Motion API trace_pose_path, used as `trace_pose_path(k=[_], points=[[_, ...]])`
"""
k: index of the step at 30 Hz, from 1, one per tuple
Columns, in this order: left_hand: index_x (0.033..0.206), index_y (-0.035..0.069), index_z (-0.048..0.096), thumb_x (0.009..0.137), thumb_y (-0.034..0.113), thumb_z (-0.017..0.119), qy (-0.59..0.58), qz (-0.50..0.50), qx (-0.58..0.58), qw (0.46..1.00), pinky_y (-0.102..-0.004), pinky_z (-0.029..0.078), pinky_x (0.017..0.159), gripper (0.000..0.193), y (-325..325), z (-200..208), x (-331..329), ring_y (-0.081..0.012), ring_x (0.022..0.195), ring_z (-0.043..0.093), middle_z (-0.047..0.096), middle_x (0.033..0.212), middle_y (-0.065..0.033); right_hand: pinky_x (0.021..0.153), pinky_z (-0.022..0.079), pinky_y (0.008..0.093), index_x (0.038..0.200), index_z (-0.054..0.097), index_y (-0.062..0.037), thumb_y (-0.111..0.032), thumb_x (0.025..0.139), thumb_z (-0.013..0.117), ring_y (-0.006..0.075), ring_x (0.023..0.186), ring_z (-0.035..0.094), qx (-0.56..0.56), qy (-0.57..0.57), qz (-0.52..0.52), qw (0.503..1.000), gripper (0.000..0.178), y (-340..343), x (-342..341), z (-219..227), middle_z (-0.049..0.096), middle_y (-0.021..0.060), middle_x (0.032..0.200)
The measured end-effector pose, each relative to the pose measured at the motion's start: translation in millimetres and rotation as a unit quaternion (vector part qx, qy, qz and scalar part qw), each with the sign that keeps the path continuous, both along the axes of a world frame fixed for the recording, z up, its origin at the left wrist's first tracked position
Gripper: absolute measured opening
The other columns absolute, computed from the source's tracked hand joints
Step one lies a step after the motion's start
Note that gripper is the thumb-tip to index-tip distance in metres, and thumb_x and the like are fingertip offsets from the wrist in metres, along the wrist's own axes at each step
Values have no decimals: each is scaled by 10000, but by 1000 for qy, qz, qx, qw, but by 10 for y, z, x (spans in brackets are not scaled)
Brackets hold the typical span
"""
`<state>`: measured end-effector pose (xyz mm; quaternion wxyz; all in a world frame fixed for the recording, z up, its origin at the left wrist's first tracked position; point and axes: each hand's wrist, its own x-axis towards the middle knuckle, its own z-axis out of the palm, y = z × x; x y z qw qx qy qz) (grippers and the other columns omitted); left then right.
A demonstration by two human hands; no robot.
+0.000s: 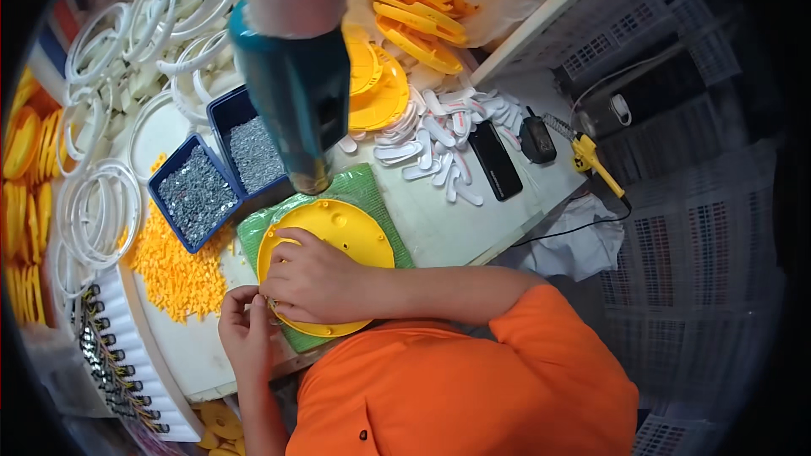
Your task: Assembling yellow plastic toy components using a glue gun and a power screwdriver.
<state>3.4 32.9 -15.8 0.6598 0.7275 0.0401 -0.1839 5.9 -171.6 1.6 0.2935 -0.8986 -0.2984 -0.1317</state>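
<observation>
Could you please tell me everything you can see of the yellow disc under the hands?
The yellow disc is round, looks like moulded plastic, with a raised rim and small bumps near its centre. It lies flat on a green mat on the white table. The right hand rests on top, covering its middle; the left hand pinches at its near-left edge. A teal tool hangs just above its far edge.

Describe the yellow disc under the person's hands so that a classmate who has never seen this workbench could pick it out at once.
Start at the white workbench and find the green mat near its front edge, beside two blue trays of small metal parts. The yellow disc lies flat on that mat, with the right hand resting on it. Unlike the yellow discs stacked farther back, it lies alone on green.
</observation>
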Motion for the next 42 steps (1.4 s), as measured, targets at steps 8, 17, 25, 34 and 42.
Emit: trace_pose_path(k=[8,17,25,34,42], points=[[1125,35,582,996,93,616,10,-17,6,1000,-180,466,546,146,-59,61,36,-34,706,571,625,987,-14,1116,385,493,972,693,-120,-304,826,749,238,1036,623,-49,18,3,999,241,-56,-9,56,670,42,978],[1165,29,618,865,-42,649,-285,-106,193,933,-366,531,841,310,-118,282,162,-282,1016,654,650,1143,-112,1000,473,468,1169,693,-39,-181,848,728,349,1083,619,49,95,-24,994,353,-686,-38,381,675,126,1154],[1076,99,679,699,-49,644,-441,-322,283,788,-497,398,1069,407,-116,394,348,-312,1243,579,692,1121,-53,1083,435,483,1215,682,-20,-258,883,717,369,1252,548,-60,48,-100,992,411,-573,-326,207,620,135,1333],[1073,79,676,751,-48,594,-443,-283,286,802,-517,368,1106,356,-189,323,292,-361,1240,554,657,1155,-113,653,572,471,895,739,-82,-185,926,617,374,732,710,-166,54,-352,920,163,-1374,464,-17,722,146,814],[1087,7,637,904,-57,502,-299,-49,98,948,-381,441,1026,236,-217,-205,57,-301,1228,548,560,1311,-188,643,578,455,777,717,-103,-150,821,646,312,711,718,-183,25,-411,893,96,-1343,613,-271,708,109,781]])
